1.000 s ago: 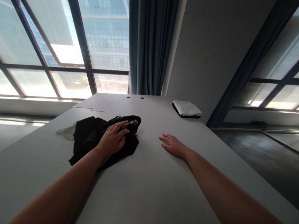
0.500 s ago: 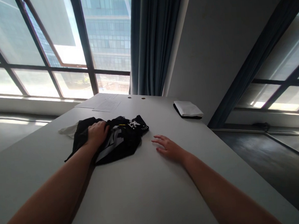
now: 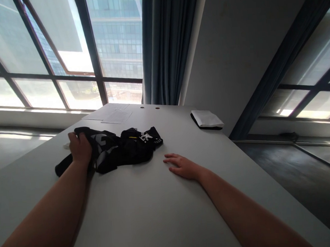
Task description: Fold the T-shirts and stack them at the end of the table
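Observation:
A crumpled black cloth (image 3: 133, 151) with white and grey print and a small yellow mark lies on the white table (image 3: 148, 210), left of the middle. My left hand (image 3: 80, 146) is closed on its left part, with the fingers bent around the fabric. A bit of white material shows just left of that hand, mostly hidden. To the right of the cloth, my right hand (image 3: 183, 166) rests low over the tabletop, fingers spread and holding nothing. It does not touch the cloth.
At the table's far right lies a folded white cloth (image 3: 206, 118) on top of something black. Sheets of paper (image 3: 116, 116) lie at the far left. Two small round holes are near the back edge. Beyond stand windows and a blue curtain (image 3: 168, 45).
My left hand has moved left and drawn the cloth's left part along, covering most of the white material. My right hand has shifted slightly left and down.

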Motion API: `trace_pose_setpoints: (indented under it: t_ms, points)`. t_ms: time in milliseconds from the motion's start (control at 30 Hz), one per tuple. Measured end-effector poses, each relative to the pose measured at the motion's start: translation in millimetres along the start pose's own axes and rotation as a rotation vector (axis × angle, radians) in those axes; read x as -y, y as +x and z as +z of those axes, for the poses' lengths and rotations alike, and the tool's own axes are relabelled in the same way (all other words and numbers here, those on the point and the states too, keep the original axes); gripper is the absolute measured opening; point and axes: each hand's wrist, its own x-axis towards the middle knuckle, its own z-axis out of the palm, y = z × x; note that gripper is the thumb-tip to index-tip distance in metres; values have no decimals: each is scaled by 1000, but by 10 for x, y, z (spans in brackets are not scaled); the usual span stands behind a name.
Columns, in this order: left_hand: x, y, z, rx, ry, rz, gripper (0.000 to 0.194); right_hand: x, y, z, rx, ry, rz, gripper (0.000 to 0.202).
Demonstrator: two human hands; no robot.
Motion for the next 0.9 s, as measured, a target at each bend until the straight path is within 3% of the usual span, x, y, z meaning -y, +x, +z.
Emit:
trace_pose_setpoints:
  t_ms: [100, 167, 233, 333, 367, 433, 567, 633, 700, 800, 900]
  points:
    - [-182, -49, -42, -119, -21, -130, 45, 16, 5, 19, -13, -16, -34, 46]
    - [-287, -81, -76, -91, 29, -110, 42, 23, 9, 31, -25, -19, -56, 44]
    - [-380, -115, -103, -58, 155, 61, 37, 21, 14, 38, -35, -10, -66, 43]
    - [-552, -220, -79, -17, 241, 446, 27, 11, 19, 39, -46, 12, -69, 43]
    - [-625, -285, -39, 27, 216, 541, 28, 8, 19, 38, -47, 18, -67, 43]
    - [-784, -467, 92, 231, 158, 666, 38, -1, 21, 38, -45, 23, -62, 43]
    - [-1035, -912, 452, 601, 262, 720, 73, -29, 35, 55, -56, 17, -59, 44]
    - [-1089, -1047, 591, 665, 286, 716, 76, -50, 53, 74, -63, 13, -72, 44]
    - [-1106, -1086, 670, 690, 286, 731, 66, -70, 82, 97, -80, 12, -91, 43]
    - [-1098, -1040, 692, 752, 266, 788, 49, -86, 138, 128, -172, 14, -113, 47]
    - [-1085, -1008, 639, 852, 188, 871, 45, -73, 177, 140, -297, -13, -127, 60]
